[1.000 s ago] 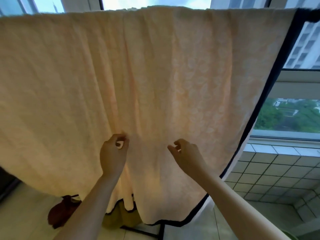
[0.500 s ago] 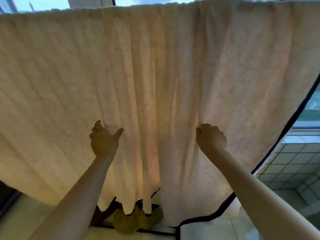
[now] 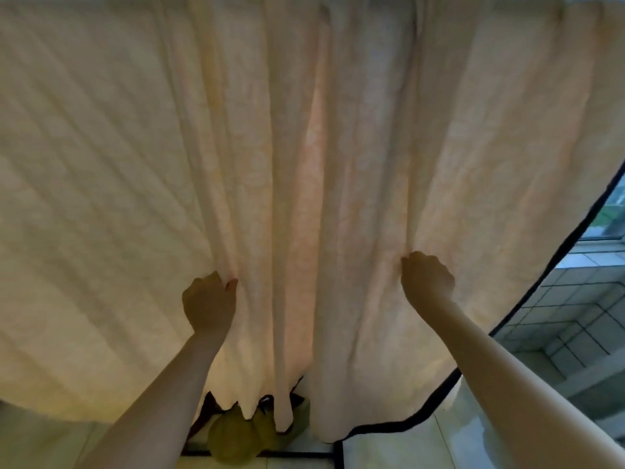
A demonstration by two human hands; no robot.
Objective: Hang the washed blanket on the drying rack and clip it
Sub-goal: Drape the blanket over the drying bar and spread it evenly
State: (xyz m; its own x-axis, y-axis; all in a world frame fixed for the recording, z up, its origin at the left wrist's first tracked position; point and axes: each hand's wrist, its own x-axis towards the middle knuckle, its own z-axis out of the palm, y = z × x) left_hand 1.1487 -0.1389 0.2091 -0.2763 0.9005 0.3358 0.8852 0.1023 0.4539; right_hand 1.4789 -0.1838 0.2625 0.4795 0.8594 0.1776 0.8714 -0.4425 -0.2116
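Observation:
A large cream blanket [image 3: 304, 147] with a dark trimmed edge hangs in front of me and fills most of the view, falling in long vertical folds. The rack bar it hangs over is hidden along the top edge. My left hand [image 3: 209, 301] grips a fold of the cloth at lower centre left. Further right and slightly higher, my right hand [image 3: 426, 275] grips another fold. No clip is visible.
A yellow-green bundle [image 3: 236, 434] and a dark reddish object lie on the pale floor below the blanket's hem. A grey tiled wall [image 3: 575, 316] and a window stand at the right.
My left hand was spread against the cloth and now its fingers grip a fold. The right hand kept its hold. The view moved closer, and the folds between my hands have deepened.

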